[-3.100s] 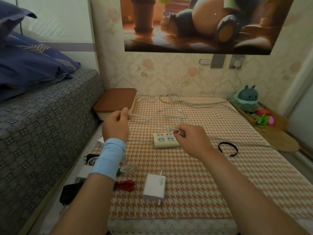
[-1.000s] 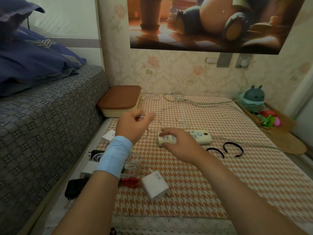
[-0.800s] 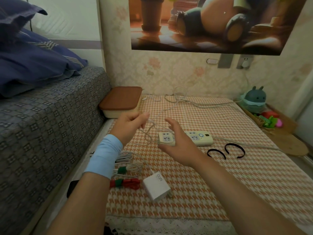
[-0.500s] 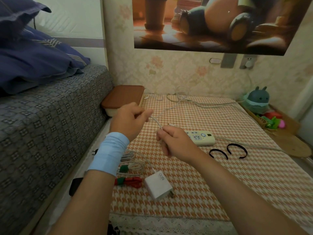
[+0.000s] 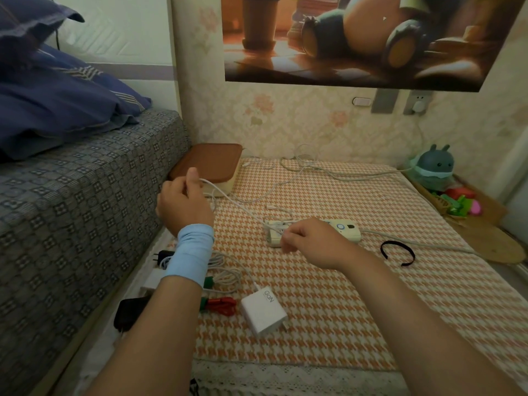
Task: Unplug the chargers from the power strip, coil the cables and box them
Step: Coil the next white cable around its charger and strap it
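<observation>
Head view: left grip point(image 5: 184, 207), right grip point(image 5: 311, 241) pinch cable point(image 5: 251, 214).

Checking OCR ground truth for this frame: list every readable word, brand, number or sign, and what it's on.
"GaN": printed on the top face of the white charger, which lies on the checked cloth.
Fine print just under "GaN": too small to read.
Power strip: the markings by its round button are blurred and unreadable.
Poster on the wall: no lettering can be made out.
</observation>
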